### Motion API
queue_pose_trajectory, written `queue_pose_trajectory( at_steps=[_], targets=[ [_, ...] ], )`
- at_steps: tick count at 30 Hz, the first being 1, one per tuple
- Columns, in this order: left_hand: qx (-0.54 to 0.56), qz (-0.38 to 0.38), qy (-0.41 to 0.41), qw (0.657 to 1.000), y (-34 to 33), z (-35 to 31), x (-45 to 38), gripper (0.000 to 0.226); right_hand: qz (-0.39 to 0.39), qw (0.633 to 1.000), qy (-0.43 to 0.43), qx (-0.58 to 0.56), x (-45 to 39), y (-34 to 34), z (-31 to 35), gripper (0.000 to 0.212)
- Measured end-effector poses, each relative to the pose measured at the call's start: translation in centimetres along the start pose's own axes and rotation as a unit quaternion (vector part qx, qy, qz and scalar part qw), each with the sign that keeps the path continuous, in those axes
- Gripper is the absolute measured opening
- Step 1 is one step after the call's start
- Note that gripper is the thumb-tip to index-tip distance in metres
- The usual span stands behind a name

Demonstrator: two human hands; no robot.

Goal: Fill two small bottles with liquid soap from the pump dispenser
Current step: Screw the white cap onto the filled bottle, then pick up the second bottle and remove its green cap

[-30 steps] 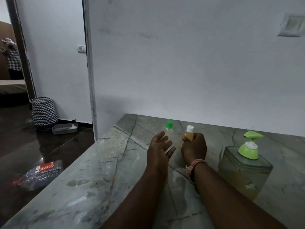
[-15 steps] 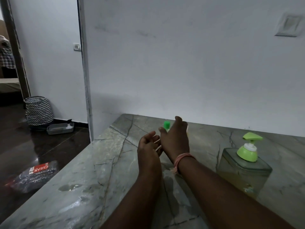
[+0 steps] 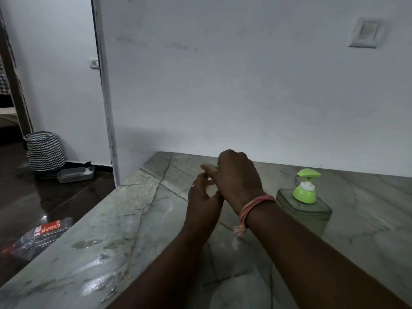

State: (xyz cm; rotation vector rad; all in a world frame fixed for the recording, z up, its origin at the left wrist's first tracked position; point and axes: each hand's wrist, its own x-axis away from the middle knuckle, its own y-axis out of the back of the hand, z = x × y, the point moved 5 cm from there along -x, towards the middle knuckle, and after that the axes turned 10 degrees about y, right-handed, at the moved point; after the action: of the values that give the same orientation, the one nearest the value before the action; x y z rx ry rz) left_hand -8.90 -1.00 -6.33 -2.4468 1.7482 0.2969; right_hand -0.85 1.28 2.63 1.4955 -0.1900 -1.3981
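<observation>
- Indoors, at a grey-green veined marble counter (image 3: 116, 230) set against a white wall, a person brings both bare hands together above the stone.
- Right hand (image 3: 237, 175), a pink thread band (image 3: 254, 207) tied at its wrist, is curled over the top of a small bottle; only a sliver of the bottle's green cap (image 3: 217, 166) shows past the knuckles, so the grip on the cap can be read but not how tight it is.
- Left hand (image 3: 204, 196) sits just below and touching the right, fingers bent inward around a pale, blurred patch that seems to be the bottle's body; a ring shows on one finger. Whether it fully grips the bottle cannot be told.
- A second small bottle is hidden behind the hands, if it is there at all.
- Pump dispenser (image 3: 305, 197), a square clear container with a lime-green pump head, stands on the counter just to the right of the hands, apart from them.
- On the dark glossy floor at left lies a plastic-wrapped pack (image 3: 40, 236) with a red label reading "CLEAR", upside down to the camera.
- Farther back, a black-and-white zigzag basket (image 3: 44, 150) stands by the wall beside a grey tray (image 3: 74, 173).
</observation>
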Motion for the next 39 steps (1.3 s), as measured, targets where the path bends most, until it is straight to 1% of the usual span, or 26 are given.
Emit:
queue_pose_trajectory(
  at_steps=[2,4,7,9,11,15,16,17,19,20,22,23,24,25,27,28,29,31,32,35,37,38,39],
  targets=[
    [-0.003,0.047,-0.034,0.998,-0.5,-0.4,0.4,0.035,0.006,1.0,-0.008,0.019,0.6,1.2,-0.4,0.047],
    [-0.006,0.09,-0.048,0.995,-0.9,-0.9,0.9,0.019,0.024,0.999,-0.017,-0.013,1.1,1.9,-0.8,0.047],
    [-0.036,0.104,-0.051,0.993,-0.8,-1.2,1.1,0.009,0.05,0.998,0.037,-0.031,1.9,2.7,-0.8,0.045],
    [-0.025,0.111,-0.044,0.993,-0.7,-1.2,1.2,0.006,0.062,0.994,0.08,-0.043,2.5,3.3,-0.4,0.042],
    [-0.011,0.113,-0.037,0.993,-0.4,-1.3,1.1,0.007,0.08,0.987,0.112,-0.078,3.0,3.6,0.0,0.035],
    [0.023,0.113,-0.027,0.993,0.0,-1.0,0.7,0.007,0.134,0.967,0.185,-0.113,3.4,3.9,0.7,0.005],
    [0.027,0.114,-0.026,0.993,-0.1,-0.9,0.7,0.008,0.141,0.963,0.19,-0.127,3.4,4.1,0.8,0.009],
    [0.028,0.112,-0.025,0.993,-0.1,-0.8,0.6,0.01,0.151,0.961,0.179,-0.144,3.5,4.2,0.7,0.015],
    [0.031,0.096,-0.027,0.995,-0.1,-0.6,0.4,0.016,0.153,0.967,0.128,-0.159,3.4,4.4,0.2,0.028],
    [0.032,0.085,-0.029,0.995,-0.1,-0.5,0.2,0.016,0.147,0.974,0.091,-0.146,3.3,4.4,-0.1,0.038],
    [0.017,0.071,-0.04,0.997,0.0,-0.5,0.1,0.012,0.131,0.987,0.022,-0.089,2.9,4.4,-0.6,0.045],
    [0.007,0.069,-0.045,0.997,0.0,-0.5,0.1,0.015,0.128,0.989,0.002,-0.07,2.7,4.3,-0.6,0.048],
    [0.002,0.071,-0.051,0.996,-0.1,-0.5,0.2,0.017,0.133,0.989,-0.005,-0.061,2.6,4.0,-0.6,0.05],
    [-0.002,0.073,-0.056,0.996,-0.1,-0.5,0.2,0.02,0.142,0.989,0.0,-0.05,2.4,3.8,-0.4,0.047],
    [-0.002,0.07,-0.058,0.996,0.1,-0.5,0.1,0.018,0.169,0.984,0.035,-0.032,2.3,3.5,0.2,0.03],
    [0.004,0.068,-0.057,0.996,0.2,-0.5,0.0,0.015,0.186,0.98,0.056,-0.044,2.3,3.4,0.3,0.018],
    [0.01,0.066,-0.057,0.996,0.3,-0.4,-0.1,0.012,0.203,0.974,0.074,-0.068,2.3,3.5,0.5,0.012],
    [0.013,0.072,-0.057,0.996,0.2,-0.3,-0.2,0.008,0.237,0.962,0.082,-0.111,2.5,3.6,0.6,0.034],
    [0.007,0.076,-0.058,0.995,0.1,-0.3,-0.2,0.008,0.238,0.962,0.069,-0.117,2.6,3.6,0.4,0.04],
    [-0.022,0.075,-0.064,0.995,-0.2,0.1,-0.3,0.011,0.199,0.977,0.018,-0.068,2.6,3.6,-0.1,0.041],
    [-0.033,0.072,-0.063,0.995,-0.3,0.4,-0.4,0.011,0.162,0.985,-0.008,-0.061,2.4,3.7,-0.1,0.045],
    [-0.034,0.072,-0.064,0.995,-0.3,0.4,-0.4,0.012,0.152,0.987,-0.004,-0.058,2.3,3.7,0.0,0.041],
    [-0.031,0.07,-0.065,0.995,-0.3,0.3,-0.4,0.013,0.15,0.987,0.009,-0.055,2.3,3.7,0.4,0.033]
  ],
)
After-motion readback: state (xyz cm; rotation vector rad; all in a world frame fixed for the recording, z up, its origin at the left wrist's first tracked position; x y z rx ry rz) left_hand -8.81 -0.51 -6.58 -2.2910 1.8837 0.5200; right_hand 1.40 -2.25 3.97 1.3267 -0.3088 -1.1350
